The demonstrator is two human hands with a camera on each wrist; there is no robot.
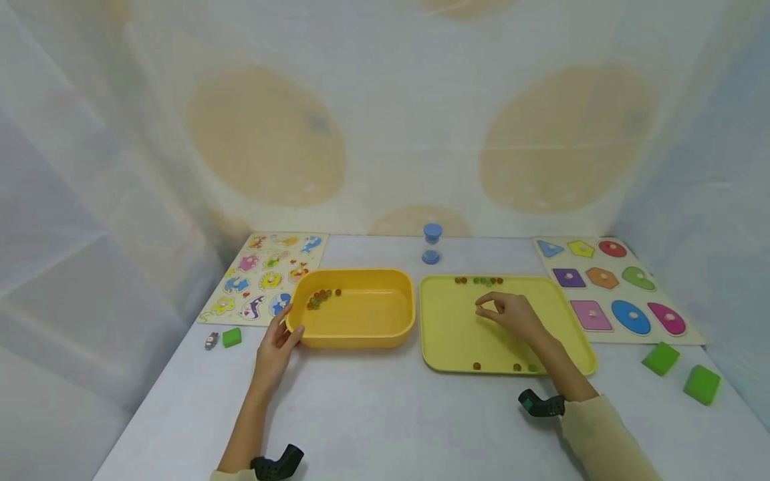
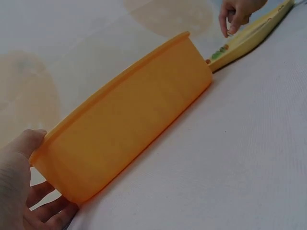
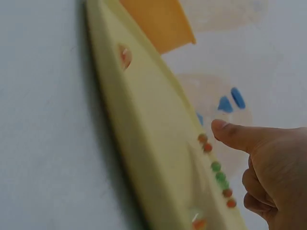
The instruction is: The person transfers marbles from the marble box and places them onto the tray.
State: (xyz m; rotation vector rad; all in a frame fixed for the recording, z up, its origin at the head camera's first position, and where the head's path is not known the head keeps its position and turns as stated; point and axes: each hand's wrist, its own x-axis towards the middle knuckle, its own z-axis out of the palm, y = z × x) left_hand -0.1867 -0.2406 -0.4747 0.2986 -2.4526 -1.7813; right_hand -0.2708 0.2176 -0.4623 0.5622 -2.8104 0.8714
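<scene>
My left hand point(image 1: 277, 351) grips the left front corner of a deep orange-yellow plastic basin point(image 1: 361, 341), thumb and fingers on its rim and outer wall. Several small glassy marbles point(image 1: 319, 298) lie at the basin's left end. Over a shallow light-yellow tray point(image 1: 457, 334), my right hand point(image 1: 511, 315) has thumb and forefinger brought together, pinching what looks like a small marble point(image 2: 230, 34), mostly hidden by the fingertips. Red and green marbles point(image 1: 483, 280) line the tray's far edge. A few more marbles point(image 1: 517, 367) lie along its near edge.
An animal puzzle board point(image 1: 259, 264) lies behind the basin at left, a shape puzzle board point(image 1: 601, 294) at right. A blue-capped sand timer point(image 1: 431, 244) stands at the back. Green blocks point(image 1: 660, 359) and a small figure point(image 1: 211, 341) sit near the table's sides.
</scene>
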